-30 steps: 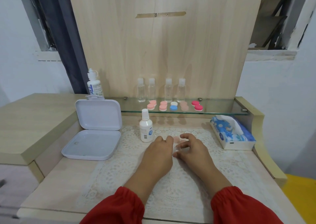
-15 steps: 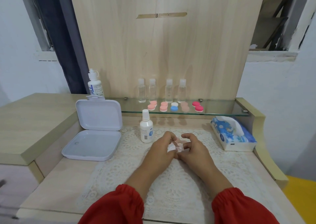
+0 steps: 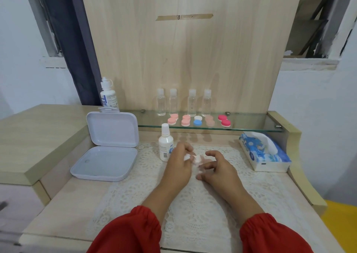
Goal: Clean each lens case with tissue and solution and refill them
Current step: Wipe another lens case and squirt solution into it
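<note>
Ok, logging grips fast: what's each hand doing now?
Left hand: pinches a white tissue wad.
Right hand: fingers curled; whether it holds anything cannot be told.
</note>
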A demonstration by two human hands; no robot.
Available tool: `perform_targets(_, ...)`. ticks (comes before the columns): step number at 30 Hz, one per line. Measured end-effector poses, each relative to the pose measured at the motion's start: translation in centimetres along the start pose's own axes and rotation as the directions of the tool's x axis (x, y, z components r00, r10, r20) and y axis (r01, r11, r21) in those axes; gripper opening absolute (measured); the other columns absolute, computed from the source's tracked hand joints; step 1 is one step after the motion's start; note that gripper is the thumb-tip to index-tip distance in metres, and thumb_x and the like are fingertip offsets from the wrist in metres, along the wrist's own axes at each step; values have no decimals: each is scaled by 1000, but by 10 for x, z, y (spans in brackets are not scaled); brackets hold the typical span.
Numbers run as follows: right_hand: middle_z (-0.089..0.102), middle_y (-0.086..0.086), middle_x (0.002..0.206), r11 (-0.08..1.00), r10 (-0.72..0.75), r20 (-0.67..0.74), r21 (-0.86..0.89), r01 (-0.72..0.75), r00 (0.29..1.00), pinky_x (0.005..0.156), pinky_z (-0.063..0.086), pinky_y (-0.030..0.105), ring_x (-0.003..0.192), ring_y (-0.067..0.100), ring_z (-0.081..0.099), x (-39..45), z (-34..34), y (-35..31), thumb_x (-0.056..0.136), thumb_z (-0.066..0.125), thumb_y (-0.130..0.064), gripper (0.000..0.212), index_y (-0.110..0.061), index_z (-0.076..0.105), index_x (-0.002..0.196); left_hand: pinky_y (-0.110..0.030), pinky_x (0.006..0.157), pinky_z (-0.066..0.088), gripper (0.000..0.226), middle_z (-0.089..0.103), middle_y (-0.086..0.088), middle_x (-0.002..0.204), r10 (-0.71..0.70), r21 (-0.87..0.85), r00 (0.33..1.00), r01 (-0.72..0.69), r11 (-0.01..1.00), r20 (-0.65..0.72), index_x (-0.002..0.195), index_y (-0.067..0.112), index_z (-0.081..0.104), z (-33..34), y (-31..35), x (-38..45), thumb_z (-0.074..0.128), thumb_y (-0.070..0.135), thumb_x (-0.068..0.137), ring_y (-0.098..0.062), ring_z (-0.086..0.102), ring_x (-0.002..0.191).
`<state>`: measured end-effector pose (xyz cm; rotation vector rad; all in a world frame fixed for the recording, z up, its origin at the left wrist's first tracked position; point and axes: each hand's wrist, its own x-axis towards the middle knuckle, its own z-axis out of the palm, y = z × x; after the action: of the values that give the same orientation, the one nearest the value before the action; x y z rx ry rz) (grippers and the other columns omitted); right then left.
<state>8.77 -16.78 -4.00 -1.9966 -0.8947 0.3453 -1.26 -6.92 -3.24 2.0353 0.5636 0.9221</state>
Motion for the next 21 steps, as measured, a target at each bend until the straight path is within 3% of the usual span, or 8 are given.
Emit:
perform_targets(2, 69, -16, 90, 1000, 7, 8, 14, -7, 1000, 90, 45, 31, 93, -1, 58, 0, 0, 0, 66, 84, -26, 70, -38, 45, 122, -8, 79, 37, 33, 55, 13, 97, 44, 16, 998, -43, 999, -39, 91, 34, 45, -3, -2, 0, 58, 4, 90, 3, 51, 97)
perform_targets(7, 69, -14, 91, 999, 15, 13, 41, -16, 1000, 83, 49, 31, 88, 3, 62, 0, 0, 0, 65, 81, -25, 68, -38, 46, 122, -11, 73, 41, 36, 57, 17, 90, 38, 123, 983, -61, 990, 180, 89, 36, 41, 0, 1, -4, 64, 8, 84, 4, 54, 90)
perform_targets(12, 70, -15, 89, 1000, -7, 10, 22, 7, 1000, 90, 47, 35, 91, 2, 61, 0, 0, 2, 65, 81, -30, 69, -37, 45, 124, -25, 86, 46, 18, 54, 8, 112, 6, 287, 964, -85, 954, 266, 105, 27, 49, -3, -1, -1, 54, 16, 92, -8, 53, 104)
perform_targets(16, 70, -15, 88, 999, -10, 11, 32, 9, 1000, 91, 46, 34, 91, 0, 59, -1, 0, 1, 68, 81, -28, 66, -36, 45, 124, -28, 90, 41, 22, 51, 4, 120, 110, 490, 942, -263, 831, 318, 119, 24, 50, -7, 1, 0, 49, 23, 97, -18, 47, 109)
perform_targets(21, 70, -15, 87, 1000, 8, 9, 21, -8, 1000, 87, 48, 33, 88, 0, 60, -2, -2, -1, 69, 81, -23, 61, -36, 49, 119, -25, 85, 31, 25, 51, -2, 109, 263, 633, 896, -439, 638, 357, 121, 18, 46, -4, 8, 1, 44, 18, 97, -19, 44, 93)
